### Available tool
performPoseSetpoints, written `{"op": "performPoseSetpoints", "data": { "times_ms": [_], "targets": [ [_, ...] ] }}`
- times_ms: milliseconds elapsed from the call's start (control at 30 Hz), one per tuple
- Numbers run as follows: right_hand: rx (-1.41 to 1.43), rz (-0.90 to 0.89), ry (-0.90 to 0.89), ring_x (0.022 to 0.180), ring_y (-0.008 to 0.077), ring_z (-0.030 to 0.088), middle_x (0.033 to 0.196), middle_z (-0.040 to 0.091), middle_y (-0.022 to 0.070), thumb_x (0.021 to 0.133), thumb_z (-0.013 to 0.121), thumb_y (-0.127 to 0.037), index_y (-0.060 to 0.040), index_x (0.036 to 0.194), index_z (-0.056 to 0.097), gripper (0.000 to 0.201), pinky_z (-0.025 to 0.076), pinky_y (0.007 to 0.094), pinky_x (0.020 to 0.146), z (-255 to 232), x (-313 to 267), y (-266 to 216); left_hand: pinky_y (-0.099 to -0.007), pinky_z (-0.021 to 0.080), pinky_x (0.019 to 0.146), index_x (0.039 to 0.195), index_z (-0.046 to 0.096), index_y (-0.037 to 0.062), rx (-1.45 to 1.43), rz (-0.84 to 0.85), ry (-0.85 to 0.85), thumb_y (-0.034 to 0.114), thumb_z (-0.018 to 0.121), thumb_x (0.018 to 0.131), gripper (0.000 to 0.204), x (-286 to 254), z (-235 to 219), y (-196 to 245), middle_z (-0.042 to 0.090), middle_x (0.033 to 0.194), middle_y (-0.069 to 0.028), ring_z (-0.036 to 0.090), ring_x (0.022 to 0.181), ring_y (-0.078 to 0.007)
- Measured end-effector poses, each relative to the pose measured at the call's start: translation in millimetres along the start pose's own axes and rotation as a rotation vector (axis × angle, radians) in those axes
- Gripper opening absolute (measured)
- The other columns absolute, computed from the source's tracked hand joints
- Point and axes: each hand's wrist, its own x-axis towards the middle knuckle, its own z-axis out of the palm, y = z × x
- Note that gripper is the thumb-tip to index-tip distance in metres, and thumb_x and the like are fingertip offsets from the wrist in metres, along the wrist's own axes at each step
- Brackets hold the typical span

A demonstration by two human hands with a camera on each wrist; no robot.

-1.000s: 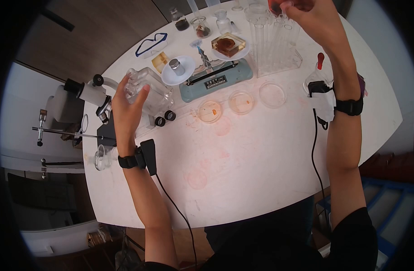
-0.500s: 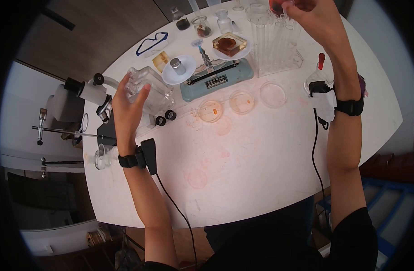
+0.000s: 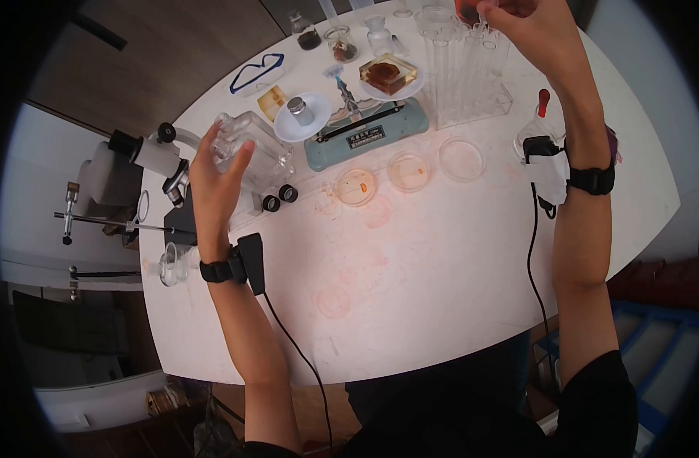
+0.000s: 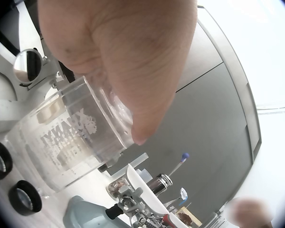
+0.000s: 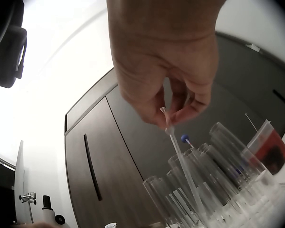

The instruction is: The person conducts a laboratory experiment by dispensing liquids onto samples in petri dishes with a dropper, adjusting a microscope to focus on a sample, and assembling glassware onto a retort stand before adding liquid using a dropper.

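My left hand is curled round the upper part of a clear container, thumb on one side and fingers on the other. White printed lettering marks the container wall in the left wrist view. At the far right of the table, my right hand is raised over a rack of test tubes. In the right wrist view its thumb and fingers pinch the upper end of a thin translucent tube with a small bulge, which slants down among the test tubes.
A balance with two white pans stands mid-table, carrying a metal weight and an amber block. Petri dishes lie in front. A microscope is at the left, goggles behind, a red-topped dropper bottle at the right.
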Motion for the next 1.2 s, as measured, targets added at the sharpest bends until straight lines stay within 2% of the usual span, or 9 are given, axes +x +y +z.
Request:
{"op": "performPoseSetpoints", "data": {
  "times_ms": [133,333,467,767,833,967,1033,1200],
  "targets": [
    [-0.059,-0.082,0.025,0.065,0.0087,0.059,0.073,0.068,0.0052,0.082,0.064,0.005,0.0048,0.087,0.072,0.009,0.049,0.0222,0.061,2.3,-7.7,-5.6,-0.0328,0.047,0.097,0.136,0.051,-0.0089,-0.010,0.011,0.003,0.026,0.076,0.086,0.066,1.0,0.8,-3.6,0.066,0.118,-0.0225,0.064,0.107,-0.0237],
    [-0.010,-0.012,-0.009,0.065,0.0090,0.059,0.072,0.068,0.0048,0.081,0.063,0.005,0.0047,0.087,0.072,0.010,0.049,0.0231,0.060,0.3,3.9,6.3,-0.0333,0.046,0.098,0.136,0.051,-0.0085,-0.013,0.002,0.003,0.026,0.076,0.086,0.066,0.6,0.6,-2.8,0.066,0.119,-0.0227,0.064,0.108,-0.0239],
    [-0.024,-0.069,-0.016,0.065,0.0091,0.059,0.072,0.067,0.0047,0.081,0.063,0.005,0.0050,0.087,0.071,0.010,0.049,0.0230,0.060,0.9,-0.8,5.4,-0.0337,0.046,0.099,0.136,0.051,-0.0083,0.003,0.009,0.004,0.026,0.076,0.086,0.066,0.9,0.7,-2.7,0.066,0.119,-0.0226,0.064,0.108,-0.0242],
    [-0.007,0.049,-0.012,0.064,0.0092,0.059,0.073,0.069,0.0061,0.082,0.062,0.006,0.0038,0.087,0.072,0.012,0.048,0.0222,0.059,-2.3,2.4,0.0,-0.0319,0.048,0.095,0.136,0.050,-0.0089,-0.024,0.011,0.000,0.025,0.076,0.086,0.066,-0.4,0.8,-0.4,0.066,0.119,-0.0217,0.064,0.106,-0.0224],
    [-0.078,0.080,-0.009,0.063,0.0097,0.059,0.074,0.069,0.0065,0.082,0.062,0.006,0.0036,0.088,0.073,0.012,0.048,0.0218,0.059,-1.7,0.9,-5.6,-0.0316,0.049,0.094,0.136,0.050,-0.0088,-0.028,0.010,0.001,0.024,0.076,0.086,0.065,-0.3,0.9,-0.1,0.066,0.119,-0.0215,0.064,0.106,-0.0221],
    [-0.089,0.057,0.015,0.065,0.0103,0.061,0.075,0.070,0.0075,0.083,0.062,0.006,0.0043,0.088,0.072,0.011,0.049,0.0221,0.060,-2.5,-0.6,-8.6,-0.0324,0.048,0.096,0.137,0.050,-0.0086,-0.038,0.004,-0.002,0.025,0.076,0.086,0.066,-0.3,0.9,-1.3,0.066,0.119,-0.0220,0.064,0.108,-0.0225],
    [0.046,0.008,0.076,0.067,0.0113,0.063,0.076,0.070,0.0086,0.085,0.061,0.005,0.0047,0.088,0.071,0.010,0.051,0.0225,0.062,-2.9,-6.5,-16.2,-0.0330,0.047,0.097,0.136,0.050,-0.0085,-0.039,0.015,0.005,0.026,0.076,0.086,0.066,0.3,1.1,-3.9,0.066,0.119,-0.0222,0.063,0.109,-0.0230],
    [0.159,0.018,0.122,0.068,0.0119,0.064,0.076,0.070,0.0086,0.088,0.062,0.004,0.0043,0.092,0.070,0.009,0.052,0.0229,0.063,-15.5,-12.2,-29.4,-0.0362,0.043,0.102,0.136,0.052,-0.0067,-0.029,0.021,-0.003,0.031,0.077,0.085,0.068,3.2,0.5,-12.4,0.064,0.122,-0.0235,0.062,0.113,-0.0262]
  ]
}}
